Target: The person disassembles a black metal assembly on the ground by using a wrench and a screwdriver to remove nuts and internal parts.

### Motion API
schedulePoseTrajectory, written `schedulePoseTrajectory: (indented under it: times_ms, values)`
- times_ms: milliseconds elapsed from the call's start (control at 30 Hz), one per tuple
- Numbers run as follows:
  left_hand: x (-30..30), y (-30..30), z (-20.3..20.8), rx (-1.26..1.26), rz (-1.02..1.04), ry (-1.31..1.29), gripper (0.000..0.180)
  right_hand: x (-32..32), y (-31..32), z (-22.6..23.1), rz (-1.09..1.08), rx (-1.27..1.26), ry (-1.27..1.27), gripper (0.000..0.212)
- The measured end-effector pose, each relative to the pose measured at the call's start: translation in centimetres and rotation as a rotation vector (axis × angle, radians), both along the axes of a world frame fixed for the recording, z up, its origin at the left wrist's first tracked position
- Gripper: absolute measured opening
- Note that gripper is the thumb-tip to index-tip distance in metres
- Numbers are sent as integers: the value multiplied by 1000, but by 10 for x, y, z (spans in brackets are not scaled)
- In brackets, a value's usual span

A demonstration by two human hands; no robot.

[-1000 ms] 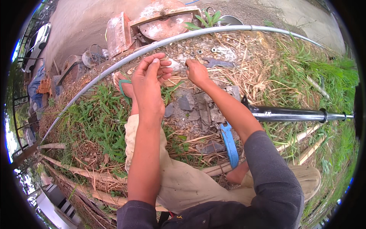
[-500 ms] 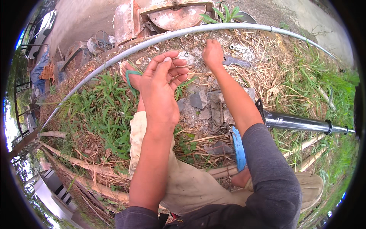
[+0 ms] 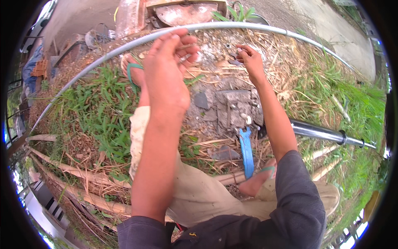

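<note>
My left hand (image 3: pixel 168 74) is raised in front of me, just below a long thin grey pipe (image 3: pixel 103 56). Its fingers are bunched around a small pale piece (image 3: pixel 183 57) that is mostly hidden. My right hand (image 3: pixel 252 62) reaches forward to the gravel and dry straw. Its fingertips pinch a small item (image 3: pixel 240 50), too small to identify. A blue wrench (image 3: pixel 246 151) lies on the ground between my knees, below my right forearm.
A shiny metal tube with black collars (image 3: pixel 327 134) lies at the right. Flat grey stones (image 3: pixel 232 108) sit in the dirt ahead. My left foot wears a green sandal (image 3: pixel 132 72). Grass grows on both sides, bamboo poles (image 3: pixel 74 174) lie lower left, and rusty scrap (image 3: pixel 182 12) lies beyond the pipe.
My left hand has risen closer to the camera. My right hand has reached farther forward and to the right, down onto the gravel. The view has tilted forward.
</note>
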State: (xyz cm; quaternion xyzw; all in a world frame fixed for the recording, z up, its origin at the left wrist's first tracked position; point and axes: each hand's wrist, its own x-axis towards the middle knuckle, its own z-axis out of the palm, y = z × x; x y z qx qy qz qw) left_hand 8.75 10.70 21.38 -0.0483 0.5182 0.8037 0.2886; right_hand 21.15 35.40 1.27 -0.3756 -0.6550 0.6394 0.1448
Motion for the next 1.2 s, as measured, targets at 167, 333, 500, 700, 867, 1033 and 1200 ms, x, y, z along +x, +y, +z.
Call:
schedulePoseTrajectory:
  times_ms: [167,333,500,700,867,1033,1200]
  values:
    - [1,2,6,70,66,35,24,86,-34,76,264,-61,-217,12]
    - [1,9,-4,120,-17,-9,28,134,-82,77,445,351,-459,21]
    - [17,29,12,137,62,-69,20,146,-109,56,526,666,-308,20]
    - [17,33,5,168,-21,-89,22,145,-116,55,575,770,-265,30]
    - [17,31,21,123,-6,-132,23,143,-116,59,595,733,-340,27]
    - [20,29,26,144,19,-103,23,142,-114,57,593,753,-366,26]
    - [19,25,22,193,11,-71,22,139,-116,54,606,878,-506,27]
